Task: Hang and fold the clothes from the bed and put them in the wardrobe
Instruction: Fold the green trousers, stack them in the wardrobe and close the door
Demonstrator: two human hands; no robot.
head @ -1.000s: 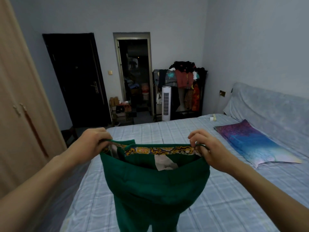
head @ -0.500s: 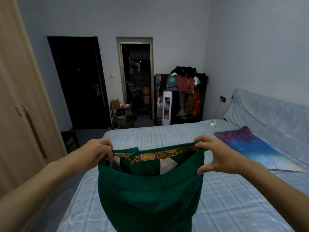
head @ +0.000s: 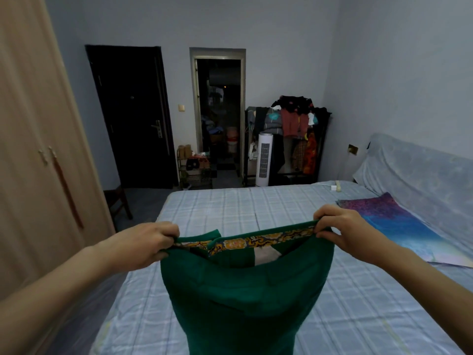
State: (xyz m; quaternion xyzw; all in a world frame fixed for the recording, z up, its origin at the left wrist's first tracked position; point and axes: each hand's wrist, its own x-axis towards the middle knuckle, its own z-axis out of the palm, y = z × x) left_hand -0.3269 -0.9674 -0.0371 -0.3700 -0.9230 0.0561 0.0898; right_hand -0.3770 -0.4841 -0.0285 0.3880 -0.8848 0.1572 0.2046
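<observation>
Pale-blue checked sheet on the bed (head: 230, 206). Held up in the air over its near part: green trousers (head: 243, 290), waistband (head: 268, 238) uppermost and stretched between both hands, legs hanging down past the bottom edge of the view. Cannot tell whether the legs touch the sheet.

Grip, left hand (head: 151, 243): clenched round the left end of the waistband, fingers curled over the edge, knuckles up.
Grip, right hand (head: 340, 230): pinching the right end between thumb and curled fingers, slightly higher than the left.

Inside of waistband faced with a yellow-and-dark patterned band; pale pocket lining (head: 266, 256) showing inside the opening.

At far left, the wardrobe (head: 33, 149): wood-coloured, both doors closed, red tassel (head: 67, 190) hanging from a handle.

On the bed, right side: purple-blue pillow (head: 399, 224) lying flat beside the cloth-covered headboard (head: 422, 175); white power strip (head: 336, 187) at the far corner.

Beyond the bed: dark door (head: 133, 116), open doorway (head: 220, 111), white tower fan (head: 264, 160), loaded clothes rack (head: 294, 124), small shoe rack (head: 195, 170). Wooden chair (head: 117, 201) beside the wardrobe.
</observation>
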